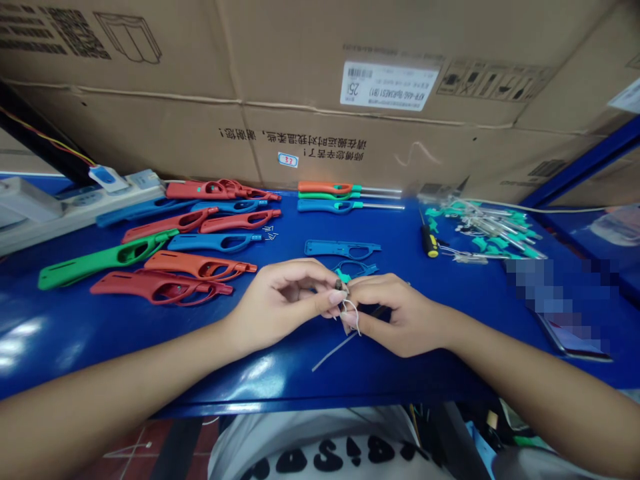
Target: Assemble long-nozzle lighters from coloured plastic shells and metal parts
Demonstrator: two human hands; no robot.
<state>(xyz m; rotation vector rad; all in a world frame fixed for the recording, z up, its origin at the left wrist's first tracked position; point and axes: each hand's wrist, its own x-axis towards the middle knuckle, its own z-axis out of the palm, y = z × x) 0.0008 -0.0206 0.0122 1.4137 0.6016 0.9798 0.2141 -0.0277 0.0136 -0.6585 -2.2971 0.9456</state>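
Close together over the front of the blue table (210, 373), my two hands pinch the same small lighter part. My left hand (280, 300) has thumb and fingers closed on its dark end (341, 285). A thin white wire (358, 319) loops from it at the fingertips of my right hand (405, 313), which also grips the part. A teal piece (343, 275) shows just behind the fingers. A thin pale tube (330, 355) slants down below them. Just beyond lies an open blue lighter shell half (343, 249), with another blue shell piece (363, 268) partly hidden by my hands.
Red, orange, green and blue lighter shells (165, 287) lie at left, near small screws (271, 233) and a power strip (85, 207). Lighters with metal rods (350, 205) lie behind. At right are a screwdriver (429, 241), teal-ended parts (493, 230) and a phone (575, 333). A cardboard box (300, 80) walls the back.
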